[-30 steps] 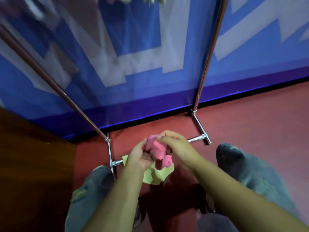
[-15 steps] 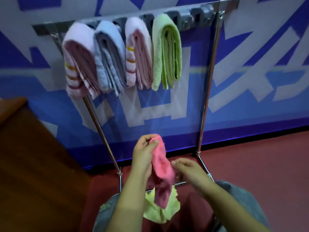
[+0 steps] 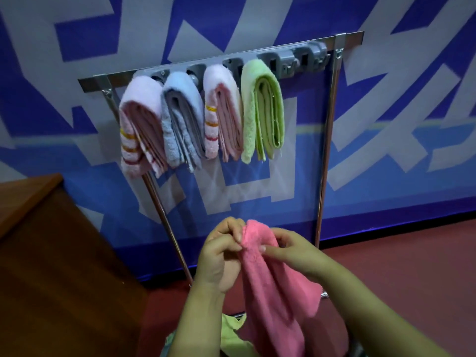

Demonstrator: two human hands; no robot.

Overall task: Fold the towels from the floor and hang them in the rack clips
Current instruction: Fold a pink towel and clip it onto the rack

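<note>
Pink towel (image 3: 273,287) hangs limp in front of the rack, top edge pinched by left hand (image 3: 221,253) on one side and right hand (image 3: 293,251) on the other; both fingers curled on cloth. Not folded yet, I'd say. Advice: slide the pinches out to the corners, square edges, then halve. Two free clips (image 3: 304,60) sit right of the green towel (image 3: 262,109). Yellow-green cloth (image 3: 234,333) waits below.

Background: a wall (image 3: 386,176) painted in blue with broad pale grey angular bands, darker blue along its base. Lower left: a brown wooden cabinet (image 3: 59,266), its top edge slanting toward the wall. Below the wall and to the right: a dull red floor (image 3: 412,258).
</note>
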